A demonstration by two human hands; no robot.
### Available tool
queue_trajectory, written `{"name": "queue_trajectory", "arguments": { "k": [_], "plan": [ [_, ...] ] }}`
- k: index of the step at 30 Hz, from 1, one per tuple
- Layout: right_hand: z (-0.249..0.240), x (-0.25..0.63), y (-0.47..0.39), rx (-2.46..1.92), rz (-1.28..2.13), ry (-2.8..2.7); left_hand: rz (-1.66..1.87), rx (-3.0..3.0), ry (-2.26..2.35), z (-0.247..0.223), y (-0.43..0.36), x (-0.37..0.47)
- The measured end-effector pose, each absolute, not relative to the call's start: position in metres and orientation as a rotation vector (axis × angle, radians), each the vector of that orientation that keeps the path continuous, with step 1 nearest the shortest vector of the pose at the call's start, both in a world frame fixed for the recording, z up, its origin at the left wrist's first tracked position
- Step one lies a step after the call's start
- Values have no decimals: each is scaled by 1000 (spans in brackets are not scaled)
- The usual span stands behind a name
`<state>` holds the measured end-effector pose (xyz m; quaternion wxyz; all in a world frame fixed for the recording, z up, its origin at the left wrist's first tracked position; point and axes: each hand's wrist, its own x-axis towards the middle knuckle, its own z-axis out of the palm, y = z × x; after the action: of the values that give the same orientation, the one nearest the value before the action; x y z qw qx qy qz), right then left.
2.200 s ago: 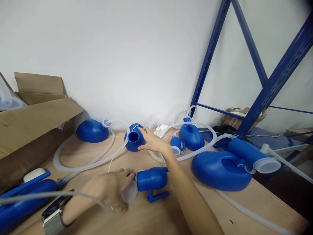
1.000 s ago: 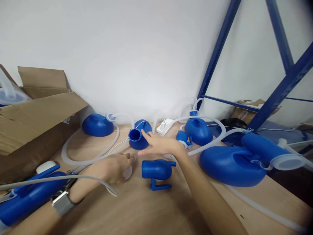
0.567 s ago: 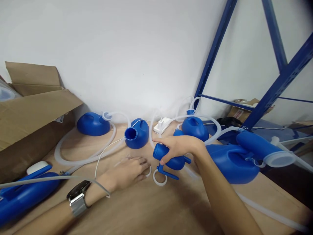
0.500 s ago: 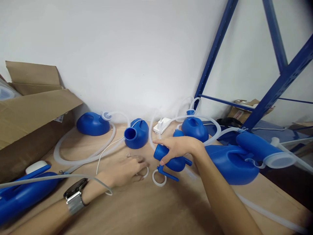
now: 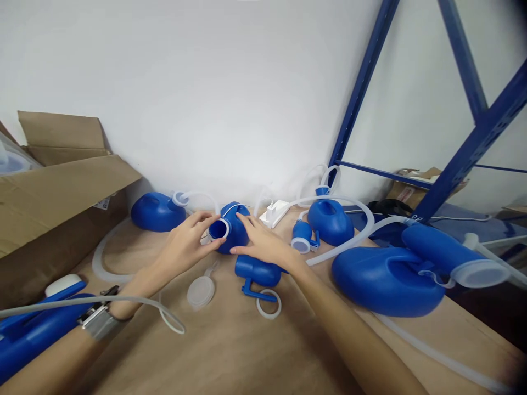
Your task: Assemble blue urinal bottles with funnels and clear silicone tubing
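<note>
Head-camera view showed both hands at a small round blue bottle (image 5: 234, 235) lying near the middle of the frame, against the wall; the left hand (image 5: 185, 248) had its fingers pinched at the bottle's white-rimmed mouth (image 5: 219, 229), apparently seating a clear ring there; the right hand (image 5: 263, 244) lay with its fingers spread loosely across the bottle's side, steadying without clenching; just below sat a blue handled spout (image 5: 256, 272) with a clear ring (image 5: 269, 304), and to its left a clear round cap (image 5: 200, 291) on the wooden table (image 5: 230, 356); judging by this, the fitting step was in hand, and the next move would call for pressing evenly while the bottle stayed braced.
</note>
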<state>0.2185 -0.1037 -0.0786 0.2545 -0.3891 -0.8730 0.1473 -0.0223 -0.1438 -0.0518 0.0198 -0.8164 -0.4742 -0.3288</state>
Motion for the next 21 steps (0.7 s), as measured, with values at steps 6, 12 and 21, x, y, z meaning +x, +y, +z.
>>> {"name": "queue_trajectory", "arguments": {
  "k": [6, 12, 21],
  "plan": [
    [-95, 192, -98, -1002, 499, -2294, -1195, -2582, -1395, -76, -129, -19],
    [-98, 193, -97, -990, 702, -2106, -1507, -2659, -1613, -70, -132, -17],
    [-85, 211, -96, -803, 695, -2275, -1356, -2771, -1568, -60, -138, -15]
  ]
}}
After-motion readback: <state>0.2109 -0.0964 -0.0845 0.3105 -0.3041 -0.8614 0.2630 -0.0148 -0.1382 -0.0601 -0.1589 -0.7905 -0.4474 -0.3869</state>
